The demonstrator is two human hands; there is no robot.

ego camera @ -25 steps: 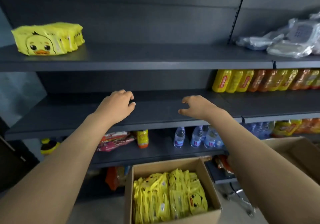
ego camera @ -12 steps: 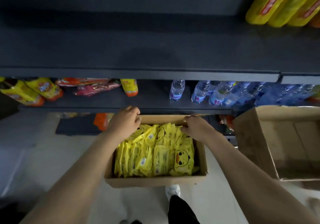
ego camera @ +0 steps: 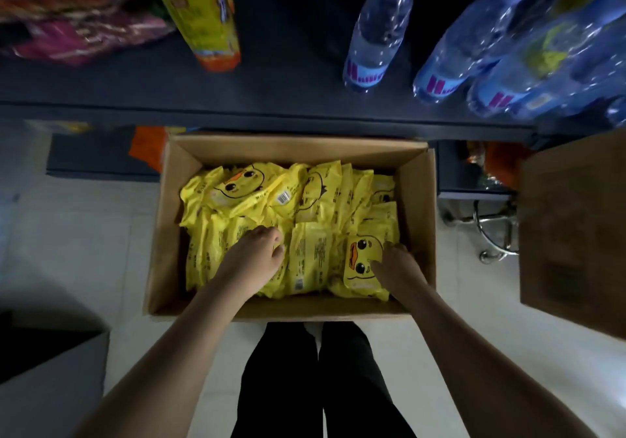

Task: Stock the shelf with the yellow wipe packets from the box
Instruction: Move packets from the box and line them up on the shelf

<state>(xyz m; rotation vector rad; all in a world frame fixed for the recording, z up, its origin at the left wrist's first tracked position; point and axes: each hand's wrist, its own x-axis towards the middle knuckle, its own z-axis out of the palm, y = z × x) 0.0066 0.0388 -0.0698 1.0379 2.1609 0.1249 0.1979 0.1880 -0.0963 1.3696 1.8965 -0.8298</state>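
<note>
Yellow wipe packets [ego camera: 315, 200], filling cardboard box [ego camera: 418, 207]

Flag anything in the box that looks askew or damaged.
Nothing spilled or torn. The yellow wipe packets in the box are jumbled: most stand on edge, but one duck-face packet lies tilted on top at the far left.

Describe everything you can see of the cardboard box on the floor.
The cardboard box is plain brown, rectangular and open-topped. It sits flat on the pale floor before the dark shelf. Yellow wipe packets fill it, mostly on edge. The left hand reaches among them; the right hand grips a duck-faced packet near its right wall.
</note>
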